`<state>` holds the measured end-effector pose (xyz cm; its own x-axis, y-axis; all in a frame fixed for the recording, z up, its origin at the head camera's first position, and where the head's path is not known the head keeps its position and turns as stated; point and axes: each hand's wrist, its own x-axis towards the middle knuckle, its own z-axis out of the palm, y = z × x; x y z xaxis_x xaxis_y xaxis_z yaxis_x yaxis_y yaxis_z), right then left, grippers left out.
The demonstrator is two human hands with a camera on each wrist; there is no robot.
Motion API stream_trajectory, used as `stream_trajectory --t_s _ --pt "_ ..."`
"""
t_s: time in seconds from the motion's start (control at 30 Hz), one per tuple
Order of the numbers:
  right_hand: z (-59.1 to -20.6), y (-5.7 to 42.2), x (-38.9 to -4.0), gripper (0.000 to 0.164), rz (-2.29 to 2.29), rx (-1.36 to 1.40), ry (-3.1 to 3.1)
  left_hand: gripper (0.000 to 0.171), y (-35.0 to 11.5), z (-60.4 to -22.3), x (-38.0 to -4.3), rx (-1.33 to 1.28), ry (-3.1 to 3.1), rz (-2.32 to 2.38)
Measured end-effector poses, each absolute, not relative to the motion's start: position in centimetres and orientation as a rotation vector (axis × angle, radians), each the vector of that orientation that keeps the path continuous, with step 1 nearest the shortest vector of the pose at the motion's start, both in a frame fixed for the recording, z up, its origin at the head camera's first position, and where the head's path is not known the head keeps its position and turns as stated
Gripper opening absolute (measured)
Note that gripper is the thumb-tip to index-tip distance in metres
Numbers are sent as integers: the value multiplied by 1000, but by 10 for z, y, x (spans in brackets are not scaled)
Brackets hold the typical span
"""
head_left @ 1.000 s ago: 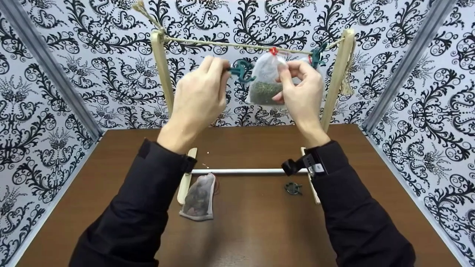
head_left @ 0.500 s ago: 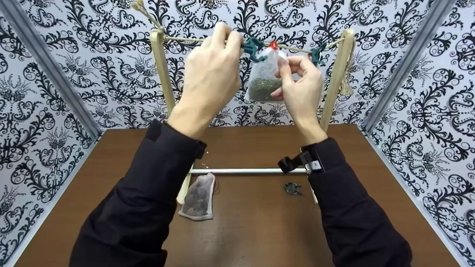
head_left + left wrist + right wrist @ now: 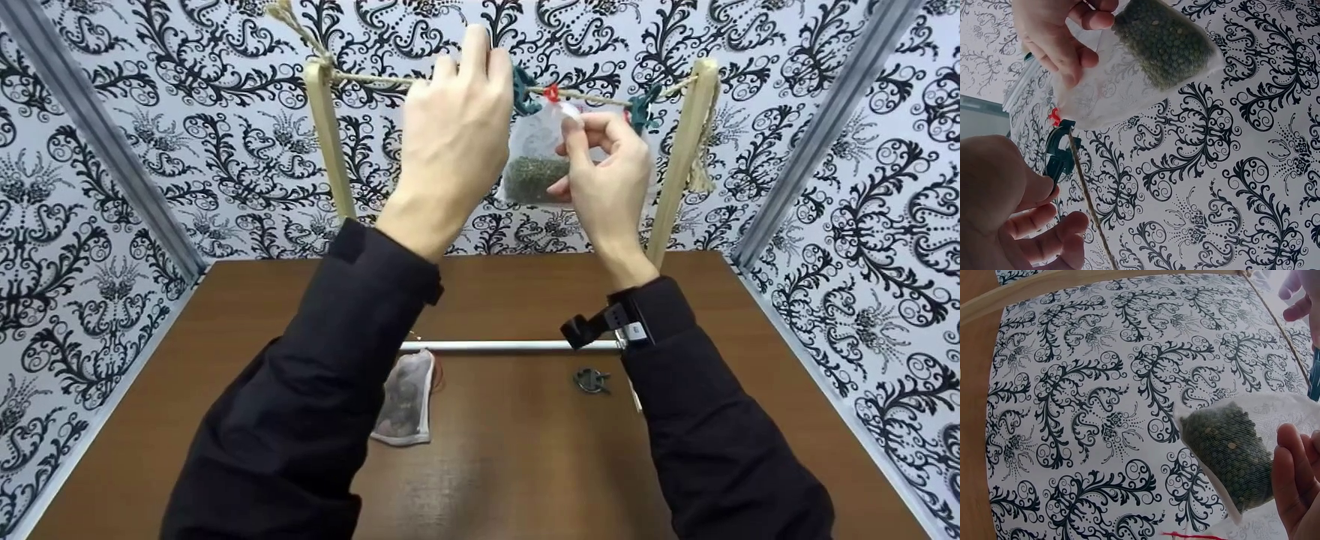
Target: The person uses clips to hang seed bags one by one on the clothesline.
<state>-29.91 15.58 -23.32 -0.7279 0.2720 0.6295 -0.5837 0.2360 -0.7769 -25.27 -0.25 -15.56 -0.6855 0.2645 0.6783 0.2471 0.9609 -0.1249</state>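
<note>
My left hand (image 3: 457, 135) is up at the rope (image 3: 375, 79), pinching a dark green plastic clip (image 3: 1060, 152) by its handle end. In the left wrist view the clip's jaws stand at the rope, close to the red tie (image 3: 1054, 117) of a white mesh bag. That mesh bag (image 3: 536, 176), filled with small green grains, hangs just under the rope. Pinched between thumb and fingers of my right hand (image 3: 611, 172) is the bag's upper right edge. In the right wrist view the grains (image 3: 1230, 453) fill the bag's lower part.
A second green clip (image 3: 641, 111) sits on the rope near the right wooden post (image 3: 679, 157), with another pale bag partly hidden behind my right hand. On the brown table (image 3: 510, 435) lie a mesh bag with dark contents (image 3: 405, 401) and a dark clip (image 3: 592, 380).
My left hand has risen and moved right, bringing the green clip from left of the bag up to the rope beside its red tie. The right hand has stayed nearly still on the bag.
</note>
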Motion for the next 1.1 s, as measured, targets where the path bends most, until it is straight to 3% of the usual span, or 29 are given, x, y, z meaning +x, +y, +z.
stream_trajectory --t_s 0.63,0.87,1.1 --pt "-233 156 -303 20 1479 277 -1844 34 14 -169 -263 -379 -2418 3" --pt "-239 158 -303 25 1432 322 -1840 34 22 -177 -265 -338 -2478 22" --pt "-247 157 -304 26 1424 354 -1848 46 25 -184 -265 -296 -2526 36"
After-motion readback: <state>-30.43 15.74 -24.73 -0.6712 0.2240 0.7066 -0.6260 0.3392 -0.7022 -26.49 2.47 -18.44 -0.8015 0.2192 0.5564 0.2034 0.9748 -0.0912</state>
